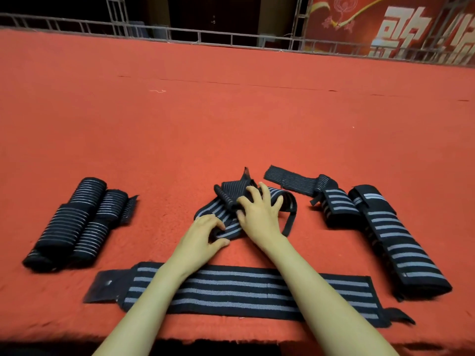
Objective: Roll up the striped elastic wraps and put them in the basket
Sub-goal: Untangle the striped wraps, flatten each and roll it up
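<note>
left hand point(203, 235): apparently pinching crumpled wrap point(216, 213) | right hand point(259, 214): spread fingers point(266, 195) pressing it | surface: red cloth point(231, 124)

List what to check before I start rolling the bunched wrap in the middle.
1. Left hand pinches the near end of the bunched black elastic wrap with grey stripes: ok.
2. Right hand presses on that wrap, fingers spread: ok.
3. Wrap flattened for rolling: not ok, folded over itself, its thin black strap looping out to the right.
4. Basket within sight: not ok, none in view.
5. Long flat black grey-striped wrap in front, laid out straight: ok.
</note>
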A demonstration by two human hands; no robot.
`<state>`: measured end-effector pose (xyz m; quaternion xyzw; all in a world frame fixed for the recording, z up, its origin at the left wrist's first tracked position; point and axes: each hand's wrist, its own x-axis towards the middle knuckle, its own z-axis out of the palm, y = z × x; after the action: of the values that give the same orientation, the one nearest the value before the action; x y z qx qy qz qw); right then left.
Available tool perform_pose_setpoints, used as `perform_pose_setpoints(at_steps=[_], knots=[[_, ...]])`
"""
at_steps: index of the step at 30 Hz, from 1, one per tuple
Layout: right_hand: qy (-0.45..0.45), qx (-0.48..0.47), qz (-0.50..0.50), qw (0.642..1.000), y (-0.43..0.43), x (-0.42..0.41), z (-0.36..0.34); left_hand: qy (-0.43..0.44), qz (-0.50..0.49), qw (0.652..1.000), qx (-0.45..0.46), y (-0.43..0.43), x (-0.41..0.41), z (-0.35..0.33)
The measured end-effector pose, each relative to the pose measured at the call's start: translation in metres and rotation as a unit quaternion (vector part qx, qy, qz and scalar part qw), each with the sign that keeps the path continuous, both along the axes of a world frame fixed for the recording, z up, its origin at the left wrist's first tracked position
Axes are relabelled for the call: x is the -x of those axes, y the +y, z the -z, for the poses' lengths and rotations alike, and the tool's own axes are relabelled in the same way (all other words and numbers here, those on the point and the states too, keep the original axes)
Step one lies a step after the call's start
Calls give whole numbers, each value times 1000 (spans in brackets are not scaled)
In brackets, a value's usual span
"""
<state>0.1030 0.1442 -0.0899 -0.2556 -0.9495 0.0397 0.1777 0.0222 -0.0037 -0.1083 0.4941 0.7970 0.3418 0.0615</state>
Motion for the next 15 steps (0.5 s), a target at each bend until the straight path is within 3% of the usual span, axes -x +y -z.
perform_pose_setpoints(at_steps=[2, 6, 8, 12, 15], knots=[[100, 23, 33, 994, 2, 1, -1, -4, -1, 1000, 1, -2, -2, 2], [246, 172, 122, 946, 14, -12, -27, -1, -38, 999, -36, 0, -6, -1], [287, 191, 151, 926, 26, -24, -41, 24, -69, 996, -52, 1, -1, -8], [355, 211, 117, 903, 45, -47, -58, 79, -153, 985, -22, 0, 17, -13], [354, 233, 91, 901, 42, -55, -65, 40, -161, 986, -22, 6, 11, -18]])
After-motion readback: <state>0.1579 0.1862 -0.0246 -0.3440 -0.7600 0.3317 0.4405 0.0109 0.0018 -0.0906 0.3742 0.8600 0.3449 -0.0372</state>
